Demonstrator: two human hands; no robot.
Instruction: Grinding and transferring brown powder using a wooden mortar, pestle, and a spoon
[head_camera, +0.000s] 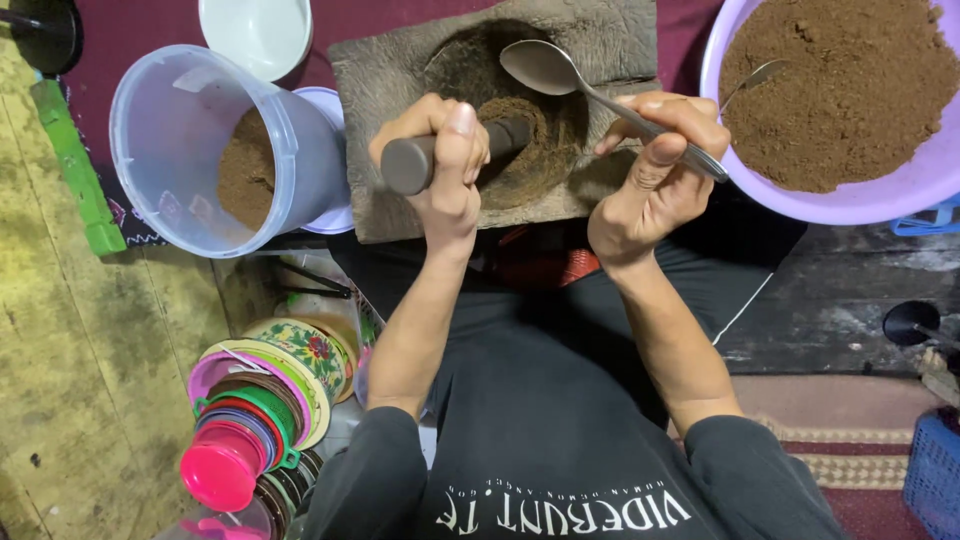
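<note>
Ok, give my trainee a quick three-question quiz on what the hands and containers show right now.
1. True or false: the left hand grips a dark pestle pressed into the stone mortar.
2. What does the right hand hold? A) knife B) metal spoon C) lid
3. Which container holds more brown powder: the clear tub or the purple basin?

Key: 1 true; 2 B; 3 purple basin.

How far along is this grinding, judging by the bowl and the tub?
Done: the purple bowl is heaped with brown powder. In hand: the left hand presses a pestle into powder in the stone mortar, while the right hand holds an empty spoon. Left: the clear tub holds some powder.
</note>
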